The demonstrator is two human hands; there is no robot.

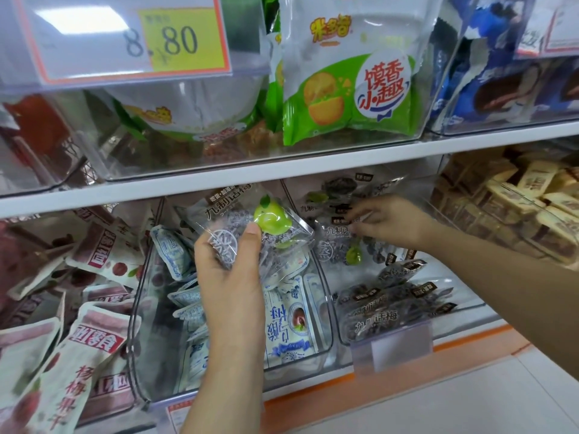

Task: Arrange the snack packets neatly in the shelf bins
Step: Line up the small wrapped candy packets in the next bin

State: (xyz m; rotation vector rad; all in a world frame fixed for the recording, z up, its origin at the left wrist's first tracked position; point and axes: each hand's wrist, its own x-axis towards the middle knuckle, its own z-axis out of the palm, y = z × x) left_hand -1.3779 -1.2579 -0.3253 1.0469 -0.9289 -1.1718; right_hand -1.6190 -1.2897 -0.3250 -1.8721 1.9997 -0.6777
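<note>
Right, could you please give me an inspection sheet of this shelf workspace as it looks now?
Surface: lower shelf, white with an orange edge, carrying clear bins.
Job's things: clear plum packet held above the middle bin of blue-white packets; dark plum packets in the right bin.
Clutter: red-white packets lie jumbled at the left.
Hands: left hand grips the clear plum packet; right hand reaches into the right bin, grip unclear.
Cables: nothing seen.
Surroundings: upper shelf, green packets, price tag.

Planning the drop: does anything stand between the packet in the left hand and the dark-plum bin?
Yes: between the packet and that bin lie the clear bin wall and the right hand, reaching in.
</note>
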